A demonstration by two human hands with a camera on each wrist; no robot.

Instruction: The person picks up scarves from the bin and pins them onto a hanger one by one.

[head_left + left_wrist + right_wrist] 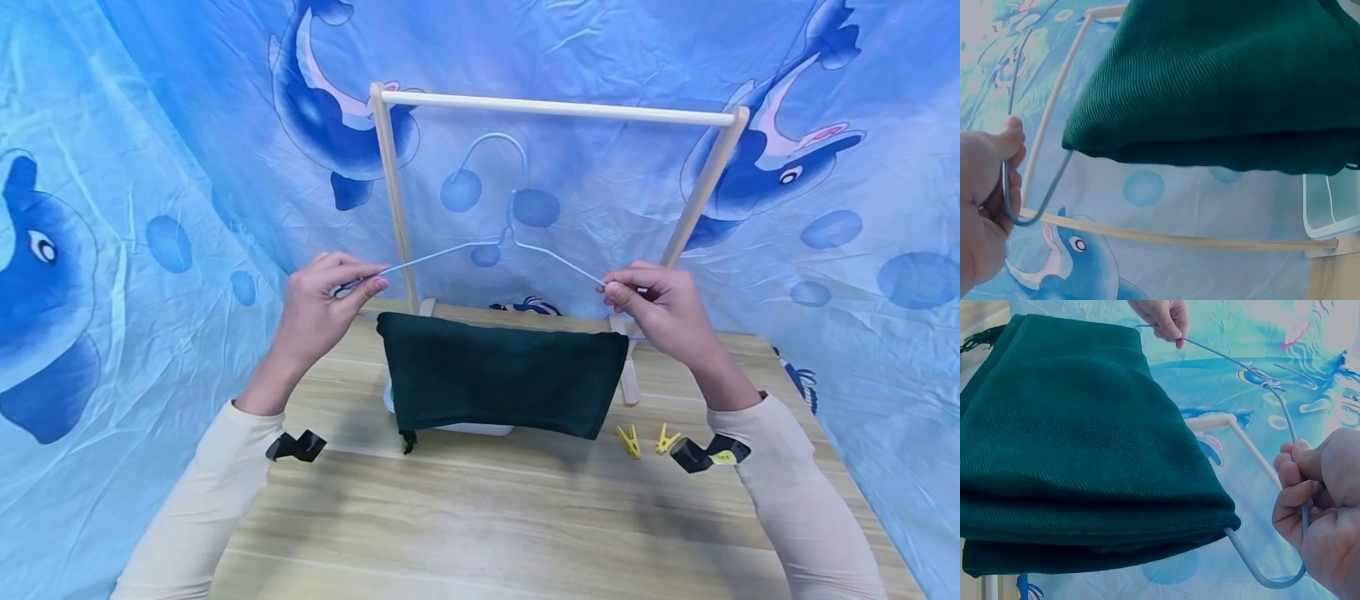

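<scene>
A thin light-blue wire hanger (455, 248) is held up between both hands, its hook uppermost. My left hand (324, 298) pinches the left shoulder of the hanger between thumb and fingers. On the opposite shoulder, my right hand (663, 310) grips the wire near its bend. Over the hanger's bottom bar hangs a folded dark green cloth (502, 375), with a dark fringe at its lower left corner. In the right wrist view the cloth (1085, 431) shows several stacked layers and a twill-like weave. Both hands touch only the wire, apart from the cloth.
Behind the hanger stands a wooden rack (555, 107) with a white top bar. Two yellow clothespins (630, 442) lie on the wooden table (465, 533) at the right. A pale container (476, 429) is partly hidden under the cloth. A dolphin-print curtain (187, 108) surrounds the table.
</scene>
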